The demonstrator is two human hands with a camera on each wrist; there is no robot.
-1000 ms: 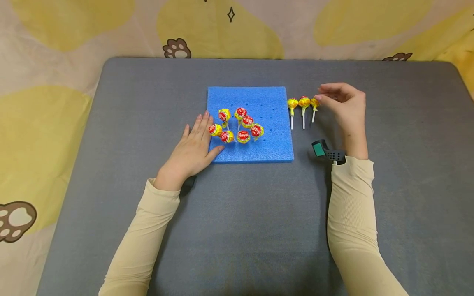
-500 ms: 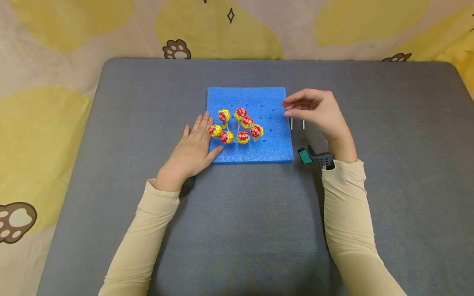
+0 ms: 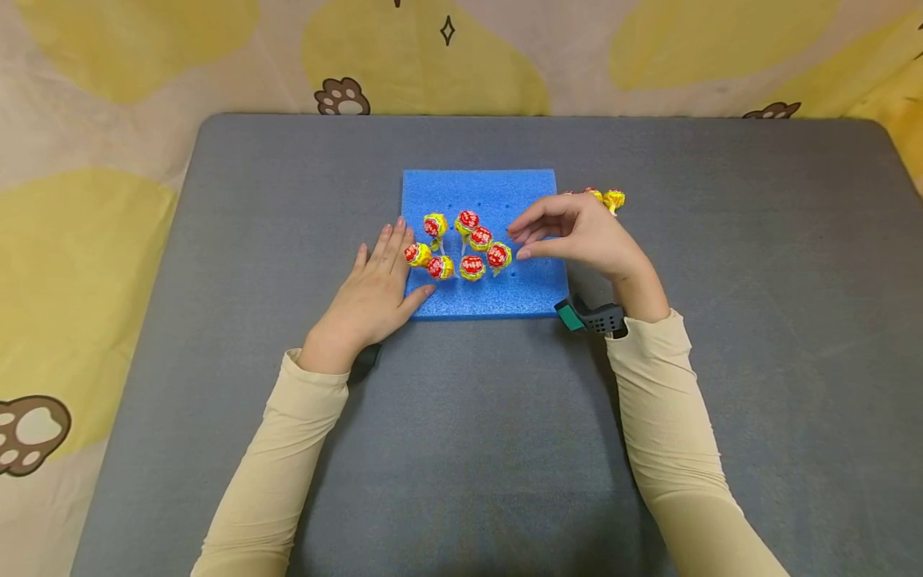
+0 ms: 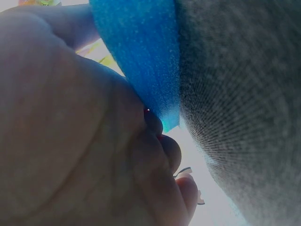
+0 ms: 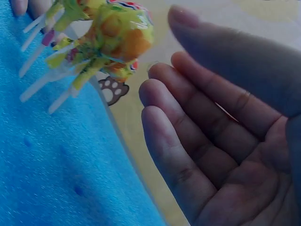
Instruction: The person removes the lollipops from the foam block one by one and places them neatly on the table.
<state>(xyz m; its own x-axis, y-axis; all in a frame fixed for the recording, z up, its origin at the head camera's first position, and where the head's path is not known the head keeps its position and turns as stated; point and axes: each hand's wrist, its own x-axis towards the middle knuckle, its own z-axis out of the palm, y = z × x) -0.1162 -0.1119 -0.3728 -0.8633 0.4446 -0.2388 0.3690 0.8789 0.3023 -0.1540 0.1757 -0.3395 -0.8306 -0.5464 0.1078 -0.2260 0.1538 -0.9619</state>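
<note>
1. Looking at a lollipop point(image 3: 499, 255) stuck roughly upright in the blue foam block point(image 3: 497, 304), just left of the right hand point(image 3: 587, 232), not touching.
2. Definitely closer to that hand, with thumb and fingers apart, holding nothing.
3. Further left: straight-fingered left hand point(image 3: 371, 292) against the block's edge.

the foam point(image 3: 469, 186) is blue, lollipops point(image 3: 472, 267) red and yellow, table point(image 3: 469, 449) grey, cloth point(image 3: 425, 64) paw-printed.

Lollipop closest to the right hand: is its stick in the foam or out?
In: the right wrist view shows that lollipop raised above the blue foam, its white stick running down into it. Depth is hidden.
</note>
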